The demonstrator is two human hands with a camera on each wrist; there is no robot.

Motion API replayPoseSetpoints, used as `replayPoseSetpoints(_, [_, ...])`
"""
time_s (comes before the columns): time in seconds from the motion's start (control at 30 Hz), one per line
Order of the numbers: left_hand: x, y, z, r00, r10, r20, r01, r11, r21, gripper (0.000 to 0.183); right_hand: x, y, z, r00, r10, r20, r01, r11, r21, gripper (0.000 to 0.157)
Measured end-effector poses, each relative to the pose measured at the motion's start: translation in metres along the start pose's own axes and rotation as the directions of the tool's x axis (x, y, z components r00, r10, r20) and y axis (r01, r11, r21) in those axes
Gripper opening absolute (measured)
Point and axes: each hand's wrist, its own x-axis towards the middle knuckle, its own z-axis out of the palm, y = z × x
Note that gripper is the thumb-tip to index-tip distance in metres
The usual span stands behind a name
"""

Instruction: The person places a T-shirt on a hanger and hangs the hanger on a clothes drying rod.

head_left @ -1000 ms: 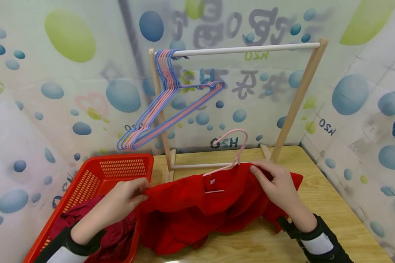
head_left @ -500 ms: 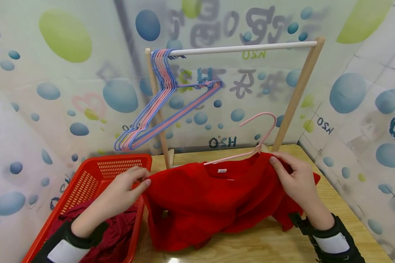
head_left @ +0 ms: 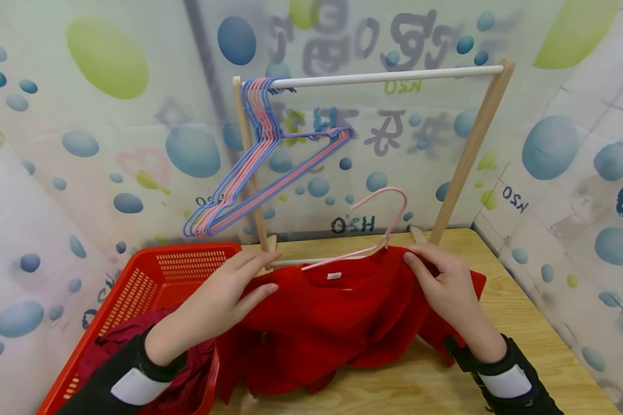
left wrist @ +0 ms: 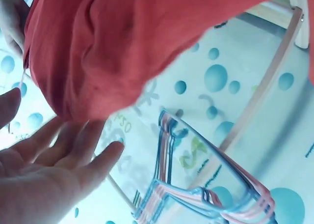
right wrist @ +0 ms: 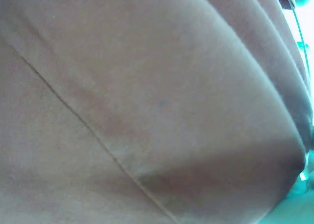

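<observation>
A red shirt [head_left: 332, 323] is held up over the table with a pink hanger [head_left: 405, 204] inside its neckline. The hanger's hook and part of one arm stick out above the collar; its other arm is hidden in the cloth. My right hand [head_left: 446, 285] pinches the shirt's right shoulder between thumb and fingers. At the left shoulder, my left hand [head_left: 215, 294] has its fingers stretched out and the thumb apart. In the left wrist view the fingertips of that hand [left wrist: 54, 180] touch the lower edge of the red cloth [left wrist: 108, 47]. Fabric [right wrist: 147, 86] fills most of the right wrist view.
A rack with a white rail [head_left: 384, 78] and wooden posts stands behind the shirt. Several blue and pink hangers [head_left: 270, 138] hang at its left end. A red plastic basket [head_left: 192, 262] with dark red cloth [head_left: 181, 369] inside stands at left on the wooden table [head_left: 519, 323].
Shirt and hanger rose and shifted right, then came partly back left and down with the right hand. My left hand has released the left shoulder, moved inward and straightened its fingers.
</observation>
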Motion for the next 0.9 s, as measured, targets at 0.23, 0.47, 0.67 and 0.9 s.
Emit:
replayPoseSetpoints(0.23, [0.004,0.001,0.014,1.000,-0.010,0.021,0.010,1.000,0.005,0.024,-0.002,-0.003,0.010,1.000,0.007,-0.003,-0.007,1.000,-0.002,0.020])
replayPoseSetpoints(0.47, [0.001,0.000,0.025,0.998,-0.042,-0.041,0.038,0.995,-0.091,0.006,-0.002,-0.004,0.015,0.999,-0.044,0.010,0.043,0.999,0.028,0.024])
replayPoseSetpoints(0.67, [-0.002,-0.002,0.029,0.994,-0.063,-0.086,0.055,0.994,-0.093,0.006,-0.005,-0.001,0.009,0.995,-0.087,0.045,0.088,0.996,-0.017,0.027])
replayPoseSetpoints(0.9, [-0.007,-0.008,0.027,0.989,-0.113,-0.093,0.105,0.990,-0.090,0.008,-0.010,0.015,-0.006,0.992,-0.074,0.106,0.081,0.994,-0.071,0.035])
